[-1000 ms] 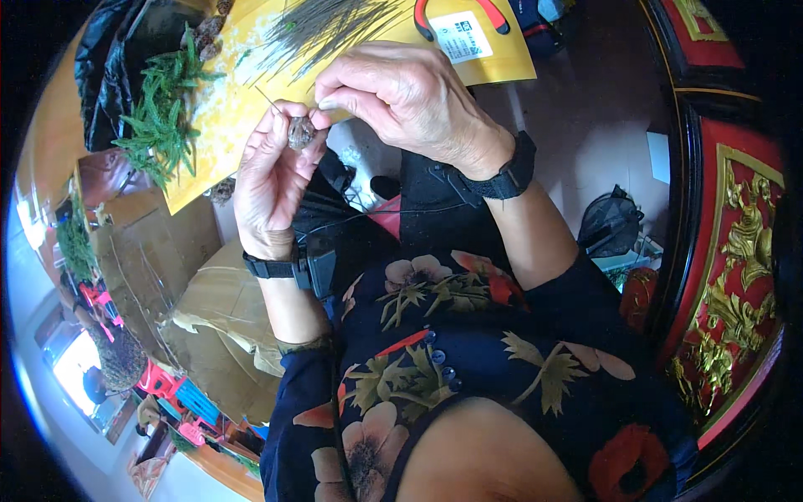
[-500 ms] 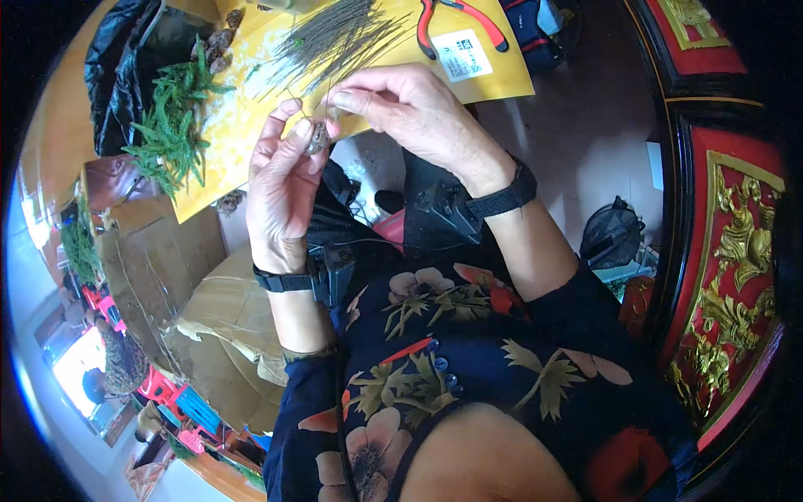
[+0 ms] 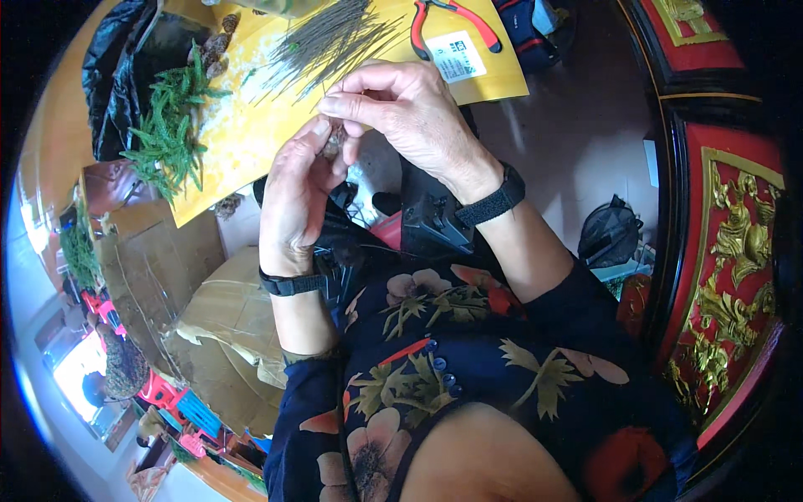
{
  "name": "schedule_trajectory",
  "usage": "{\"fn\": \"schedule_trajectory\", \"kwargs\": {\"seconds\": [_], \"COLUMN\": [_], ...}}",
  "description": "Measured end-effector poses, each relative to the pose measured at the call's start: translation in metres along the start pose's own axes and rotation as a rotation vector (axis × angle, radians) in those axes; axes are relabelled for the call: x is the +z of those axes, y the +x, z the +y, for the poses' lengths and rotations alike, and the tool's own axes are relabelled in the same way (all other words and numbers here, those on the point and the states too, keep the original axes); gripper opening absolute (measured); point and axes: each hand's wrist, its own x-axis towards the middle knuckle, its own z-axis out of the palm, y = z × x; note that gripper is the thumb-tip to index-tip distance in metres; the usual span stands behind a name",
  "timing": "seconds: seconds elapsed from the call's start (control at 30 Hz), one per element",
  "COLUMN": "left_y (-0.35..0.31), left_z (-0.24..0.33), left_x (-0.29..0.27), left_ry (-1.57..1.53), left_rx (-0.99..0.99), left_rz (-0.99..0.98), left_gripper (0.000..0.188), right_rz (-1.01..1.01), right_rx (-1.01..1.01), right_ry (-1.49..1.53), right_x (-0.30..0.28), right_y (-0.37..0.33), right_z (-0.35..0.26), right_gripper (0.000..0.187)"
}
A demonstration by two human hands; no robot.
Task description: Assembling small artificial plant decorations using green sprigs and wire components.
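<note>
A small brown pine cone (image 3: pixel 334 142) sits between the thumb and fingers of my left hand (image 3: pixel 291 188), which is closed on it. Right above it, my right hand (image 3: pixel 418 117) pinches a thin wire with thumb and forefinger; only a short piece of the wire shows and its ends are hidden. Both hands meet over the near edge of a yellow sheet (image 3: pixel 234 142). Beyond them lies a loose heap of thin dark wires (image 3: pixel 330 42). Red-handled pliers (image 3: pixel 486 33) rest to the right of the heap.
Green artificial sprigs (image 3: pixel 167 138) lie on the left, beside a black plastic bag (image 3: pixel 113 92). Several pine cones (image 3: pixel 219 50) sit behind them. A white label (image 3: pixel 456 58) is on the yellow sheet. Torn cardboard (image 3: pixel 226 305) stands at lower left; a carved red-and-gold panel (image 3: pixel 736 259) rises on the right.
My left hand has turned and shifted slightly right, bringing the pine cone closer under my right fingers. Its fingers have folded in more. The right hand stays nearly in place, still pinching the wire.
</note>
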Motion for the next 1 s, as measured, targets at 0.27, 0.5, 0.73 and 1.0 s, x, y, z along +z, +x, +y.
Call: {"fn": "schedule_trajectory", "kwargs": {"seconds": [0.27, 0.5, 0.73, 1.0], "left_y": [0.011, 0.013, 0.009, 0.006], "left_z": [-0.004, 0.002, 0.002, 0.002], "left_x": [0.004, -0.001, 0.006, 0.008], "left_ry": [-0.056, -0.028, 0.025, 0.050], "left_rx": [0.125, 0.143, 0.137, 0.094], "left_rz": [0.151, 0.084, 0.113, 0.057], "left_gripper": [0.013, 0.012, 0.013, 0.013], "right_rz": [0.145, 0.248, 0.063, 0.120], "right_rx": [-0.276, -0.316, -0.163, -0.197], "right_ry": [-0.380, -0.431, -0.289, -0.364], "right_x": [0.000, -0.001, 0.001, -0.003], "right_y": [0.001, 0.004, -0.001, 0.003], "right_z": [0.002, 0.007, -0.006, 0.005], "right_gripper": [0.010, 0.012, 0.013, 0.013]}}
